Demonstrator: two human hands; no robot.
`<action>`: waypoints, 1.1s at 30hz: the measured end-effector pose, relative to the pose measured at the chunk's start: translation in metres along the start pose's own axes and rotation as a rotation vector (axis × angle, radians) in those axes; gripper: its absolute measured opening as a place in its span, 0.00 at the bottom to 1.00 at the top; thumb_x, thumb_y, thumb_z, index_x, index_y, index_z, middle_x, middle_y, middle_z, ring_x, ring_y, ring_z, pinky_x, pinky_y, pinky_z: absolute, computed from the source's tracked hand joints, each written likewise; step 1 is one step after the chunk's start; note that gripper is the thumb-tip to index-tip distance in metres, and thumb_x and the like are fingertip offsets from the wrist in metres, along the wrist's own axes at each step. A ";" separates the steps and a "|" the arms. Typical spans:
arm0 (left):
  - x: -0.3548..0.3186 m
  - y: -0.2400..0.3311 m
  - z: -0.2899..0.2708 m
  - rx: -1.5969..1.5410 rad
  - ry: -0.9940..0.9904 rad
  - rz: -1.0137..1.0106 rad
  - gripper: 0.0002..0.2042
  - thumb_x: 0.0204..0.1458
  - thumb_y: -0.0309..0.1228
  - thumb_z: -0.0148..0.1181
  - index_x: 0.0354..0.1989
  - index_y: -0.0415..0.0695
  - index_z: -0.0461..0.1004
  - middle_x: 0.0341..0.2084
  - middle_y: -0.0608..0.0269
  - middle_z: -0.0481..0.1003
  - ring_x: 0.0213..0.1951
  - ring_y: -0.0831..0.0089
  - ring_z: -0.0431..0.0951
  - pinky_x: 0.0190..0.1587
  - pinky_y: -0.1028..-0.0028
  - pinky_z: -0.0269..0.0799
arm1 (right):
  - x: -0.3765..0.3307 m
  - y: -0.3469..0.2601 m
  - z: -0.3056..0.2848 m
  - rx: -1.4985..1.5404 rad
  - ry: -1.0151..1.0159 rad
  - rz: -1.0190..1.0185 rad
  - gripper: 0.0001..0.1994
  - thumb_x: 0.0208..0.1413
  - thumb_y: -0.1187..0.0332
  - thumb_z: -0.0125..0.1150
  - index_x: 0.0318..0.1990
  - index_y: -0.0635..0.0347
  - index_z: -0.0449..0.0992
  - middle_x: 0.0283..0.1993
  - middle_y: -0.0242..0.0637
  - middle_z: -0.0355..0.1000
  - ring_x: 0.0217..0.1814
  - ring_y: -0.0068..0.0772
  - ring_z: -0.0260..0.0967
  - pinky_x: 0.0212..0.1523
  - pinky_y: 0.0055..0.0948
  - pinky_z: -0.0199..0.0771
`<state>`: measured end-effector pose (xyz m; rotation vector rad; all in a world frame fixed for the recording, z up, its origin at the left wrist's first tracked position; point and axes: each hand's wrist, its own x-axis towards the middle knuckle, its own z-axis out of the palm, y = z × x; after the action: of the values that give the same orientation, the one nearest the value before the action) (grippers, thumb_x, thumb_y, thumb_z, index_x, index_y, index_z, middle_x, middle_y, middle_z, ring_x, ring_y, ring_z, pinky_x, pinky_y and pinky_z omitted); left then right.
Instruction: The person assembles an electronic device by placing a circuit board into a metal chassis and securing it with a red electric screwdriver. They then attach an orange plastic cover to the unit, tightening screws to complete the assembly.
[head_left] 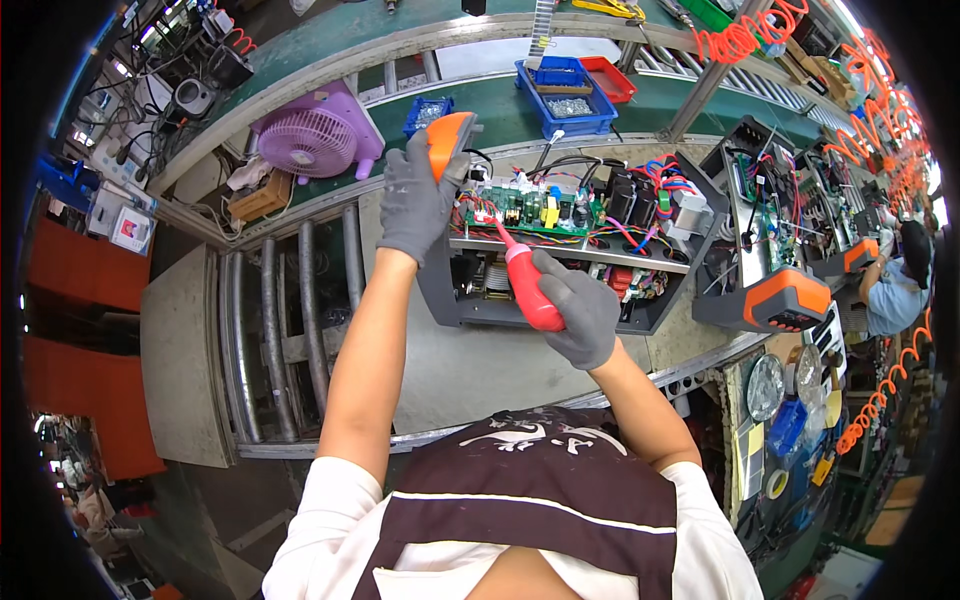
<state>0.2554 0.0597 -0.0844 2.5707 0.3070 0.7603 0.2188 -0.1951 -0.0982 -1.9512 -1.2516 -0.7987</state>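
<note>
My left hand (pixel 411 208), in a grey glove, grips the orange end panel (pixel 449 143) of an opened machine. My right hand (pixel 583 311), gloved alike, is closed round a red squeeze bottle (pixel 531 286) with a long thin nozzle. The nozzle points away from me, its tip at the near left part of a green circuit board (pixel 530 207); whether it touches is too small to tell. Wires, dark cylinders and a white block crowd the board's right side. Below it, the dark grey casing (pixel 434 283) shows more parts in a lower bay.
Metal rollers (pixel 310 310) lie left of the machine. A purple fan (pixel 318 135) and a blue bin (pixel 568 112) of small metal parts stand beyond. To the right is another machine with an orange panel (pixel 790 298), then a person in blue (pixel 893 290). Red coiled hoses (pixel 745 35) hang above.
</note>
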 end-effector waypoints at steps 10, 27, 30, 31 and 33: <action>0.000 0.000 0.000 -0.010 -0.004 0.002 0.34 0.58 0.57 0.49 0.60 0.38 0.58 0.45 0.37 0.66 0.48 0.42 0.69 0.51 0.55 0.66 | -0.003 0.000 -0.001 -0.013 0.046 0.006 0.30 0.25 0.74 0.71 0.45 0.59 0.69 0.53 0.47 0.74 0.29 0.39 0.73 0.28 0.32 0.73; 0.005 0.000 0.008 -0.041 0.061 -0.021 0.34 0.55 0.57 0.54 0.59 0.39 0.61 0.47 0.37 0.66 0.49 0.42 0.69 0.52 0.55 0.65 | -0.029 -0.006 -0.002 0.755 0.461 1.121 0.18 0.53 0.61 0.68 0.42 0.65 0.71 0.36 0.32 0.70 0.36 0.26 0.69 0.42 0.28 0.74; 0.004 0.003 0.014 -0.036 0.112 -0.056 0.37 0.51 0.60 0.58 0.59 0.41 0.63 0.46 0.40 0.65 0.48 0.43 0.69 0.53 0.55 0.65 | -0.039 -0.018 -0.005 0.880 0.329 1.280 0.17 0.52 0.65 0.68 0.43 0.63 0.71 0.40 0.34 0.71 0.37 0.25 0.68 0.42 0.26 0.71; 0.004 0.003 0.017 -0.048 0.123 -0.065 0.38 0.50 0.60 0.59 0.59 0.41 0.63 0.46 0.40 0.65 0.49 0.43 0.69 0.53 0.56 0.65 | -0.050 -0.019 0.002 0.747 0.271 1.226 0.17 0.51 0.65 0.68 0.43 0.63 0.71 0.40 0.35 0.71 0.37 0.26 0.69 0.42 0.27 0.72; 0.008 0.004 0.020 -0.075 0.142 -0.076 0.39 0.48 0.61 0.60 0.59 0.41 0.63 0.46 0.40 0.65 0.49 0.44 0.69 0.53 0.56 0.65 | -0.084 -0.015 0.026 0.485 0.161 1.109 0.17 0.51 0.66 0.69 0.44 0.63 0.71 0.39 0.35 0.71 0.38 0.27 0.71 0.43 0.28 0.74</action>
<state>0.2734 0.0512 -0.0942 2.4255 0.4098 0.9110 0.1788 -0.2129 -0.1763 -1.7396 -0.1086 -0.0512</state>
